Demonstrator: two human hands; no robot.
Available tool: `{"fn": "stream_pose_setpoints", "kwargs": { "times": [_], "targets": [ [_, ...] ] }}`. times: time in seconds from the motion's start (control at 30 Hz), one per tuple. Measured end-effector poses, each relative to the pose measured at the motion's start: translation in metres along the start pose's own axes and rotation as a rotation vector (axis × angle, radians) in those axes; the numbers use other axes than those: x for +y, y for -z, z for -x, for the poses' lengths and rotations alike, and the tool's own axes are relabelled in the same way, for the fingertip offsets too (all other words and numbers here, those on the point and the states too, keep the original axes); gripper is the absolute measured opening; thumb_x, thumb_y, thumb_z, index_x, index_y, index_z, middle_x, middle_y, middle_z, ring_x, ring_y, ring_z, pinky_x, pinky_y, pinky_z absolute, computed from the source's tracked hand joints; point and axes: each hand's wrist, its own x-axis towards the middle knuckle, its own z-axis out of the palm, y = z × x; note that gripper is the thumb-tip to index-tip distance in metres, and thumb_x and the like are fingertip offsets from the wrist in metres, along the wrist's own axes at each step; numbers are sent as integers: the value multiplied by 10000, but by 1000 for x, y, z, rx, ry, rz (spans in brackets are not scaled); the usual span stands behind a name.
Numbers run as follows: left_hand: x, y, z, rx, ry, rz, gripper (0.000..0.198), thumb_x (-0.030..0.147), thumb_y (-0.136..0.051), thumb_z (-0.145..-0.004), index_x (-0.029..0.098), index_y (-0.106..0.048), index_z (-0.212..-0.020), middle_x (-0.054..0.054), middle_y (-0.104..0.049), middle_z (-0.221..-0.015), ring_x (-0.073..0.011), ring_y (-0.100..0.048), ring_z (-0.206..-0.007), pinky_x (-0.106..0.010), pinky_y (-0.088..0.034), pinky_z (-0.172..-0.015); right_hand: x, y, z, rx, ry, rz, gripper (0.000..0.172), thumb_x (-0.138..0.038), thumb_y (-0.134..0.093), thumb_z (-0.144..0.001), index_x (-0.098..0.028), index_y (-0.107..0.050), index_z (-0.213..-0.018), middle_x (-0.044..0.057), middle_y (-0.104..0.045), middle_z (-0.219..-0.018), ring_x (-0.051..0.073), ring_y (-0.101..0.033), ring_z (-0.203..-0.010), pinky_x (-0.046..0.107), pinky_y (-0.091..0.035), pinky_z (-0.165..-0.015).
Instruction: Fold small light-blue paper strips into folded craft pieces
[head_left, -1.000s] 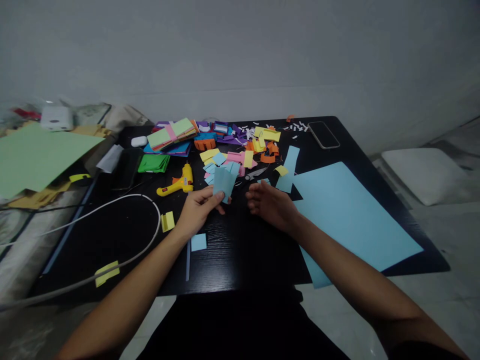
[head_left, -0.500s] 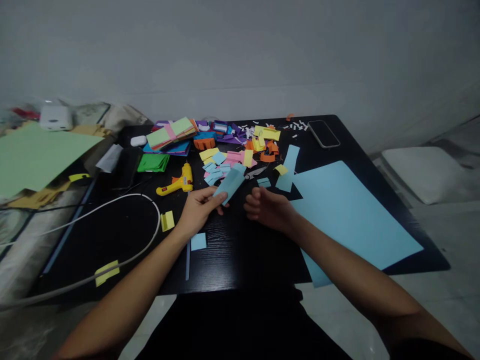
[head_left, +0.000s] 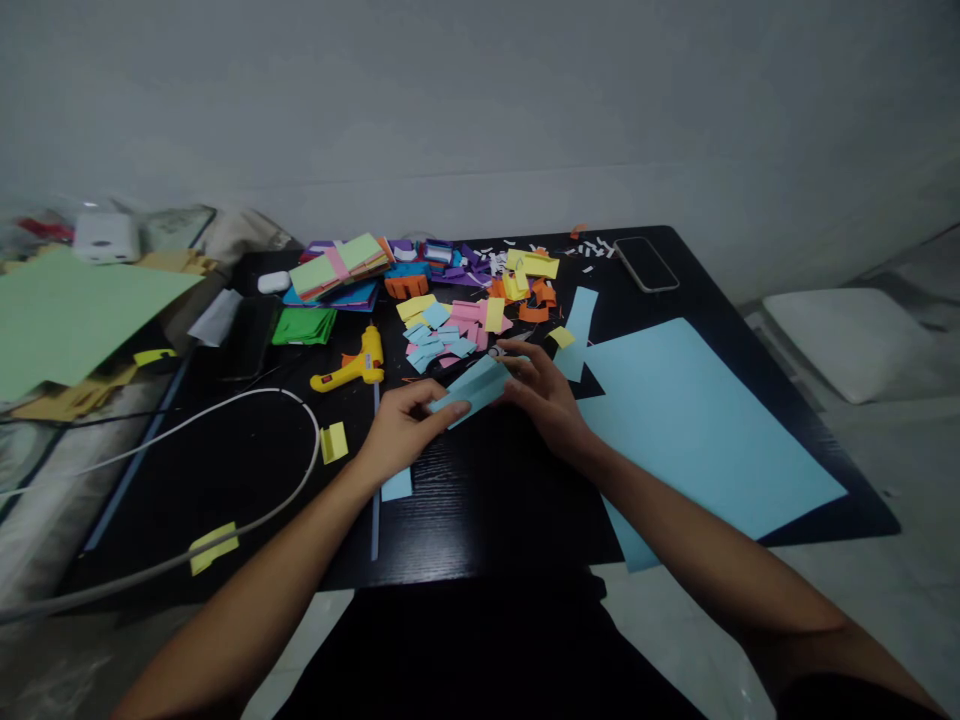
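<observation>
Between my two hands is a folded light blue paper strip (head_left: 480, 385), tilted up to the right. My left hand (head_left: 405, 425) pinches its left end between thumb and fingers. At the strip's right end, my right hand (head_left: 544, 395) has its thumb and fingers closed on the paper. Scissors (head_left: 517, 340) lie partly hidden behind my right hand. Just beyond the strip are small light blue folded pieces (head_left: 425, 350) among pink and yellow ones. Near my left wrist, a light blue piece (head_left: 397, 485) lies partly covered.
A yellow glue gun (head_left: 364, 365) lies left of my hands. A large light blue sheet (head_left: 697, 430) spreads over the right side, with a phone (head_left: 646, 265) behind it. Stacked coloured papers (head_left: 341, 268) sit at the back left. A white cable (head_left: 311, 430) loops across the left.
My right hand has moved up and forward and taken hold of the strip's right end. The strip has turned flatter. A small dark teal piece near my right hand is now out of sight.
</observation>
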Motion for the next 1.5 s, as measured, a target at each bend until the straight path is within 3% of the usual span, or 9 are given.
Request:
{"fn": "stream_pose_setpoints", "kwargs": {
  "times": [0.1,0.23,0.4,0.63,0.83,1.03,1.3,1.4,1.5],
  "targets": [
    [-3,0,0,-36,-127,-64,306,373,-777,-890,179,-667,-681,12,-625,-669,-119,-560,-621,-240,-412,-575,1,-2,2,3,99,141,435,-433,-887,-786,-301,-672,-1141,31,-725,-1100,229,-692,-1024,394,-600,-891],
    [-4,0,0,-96,-255,-136,239,362,-766,-924,186,-708,-775,-10,-684,-786,-136,-625,-718,-252,-463,-648,4,0,1,18,119,211,310,-410,-893,-778,-264,-760,-1017,28,-750,-1004,223,-695,-987,389,-591,-884],
    [-3,-1,1,-112,-296,-190,222,350,-719,-963,187,-701,-813,-22,-688,-827,-142,-643,-743,-250,-486,-654,2,3,-1,29,131,218,281,-358,-928,-728,-268,-804,-964,18,-779,-998,217,-716,-964,382,-597,-881],
    [-4,-3,2,-52,-306,-215,219,315,-683,-983,187,-689,-806,-24,-670,-795,-142,-630,-714,-261,-481,-639,0,0,4,118,177,326,175,-323,-894,-775,-245,-798,-899,22,-786,-925,201,-730,-872,382,-612,-849],
    [-4,-4,3,-59,-341,-238,319,332,-707,-971,178,-626,-703,-34,-681,-810,-134,-635,-708,-251,-476,-633,3,0,4,175,178,369,211,-338,-882,-777,-235,-762,-916,10,-767,-890,180,-715,-814,357,-613,-790],
    [-6,-1,1,-110,-344,-284,363,362,-715,-964,181,-610,-667,-22,-655,-760,-133,-608,-672,-259,-457,-625,-1,3,1,156,76,308,408,-411,-913,-743,-248,-695,-1046,-23,-722,-723,176,-680,-654,338,-573,-635],
    [-10,4,-3,-166,-310,-303,291,370,-693,-982,189,-684,-754,-18,-644,-747,-141,-612,-683,-265,-462,-638,-7,6,-1,193,46,285,445,-421,-938,-706,-252,-684,-1030,-24,-734,-723,191,-695,-659,373,-594,-672],
    [-8,5,-3,-189,-283,-262,223,363,-712,-967,189,-724,-829,-46,-693,-879,-148,-641,-736,-265,-498,-668,-5,8,-3,189,29,263,448,-425,-943,-696,-251,-695,-1026,-20,-742,-753,191,-709,-702,368,-603,-712],
    [-4,7,-2,-255,-259,-211,175,363,-728,-951,194,-745,-912,-87,-699,-1164,-146,-661,-801,-267,-537,-703,-3,9,-5,193,-3,228,431,-438,-939,-699,-241,-715,-1010,-7,-758,-811,193,-729,-776,361,-610,-769]
  ]
}}
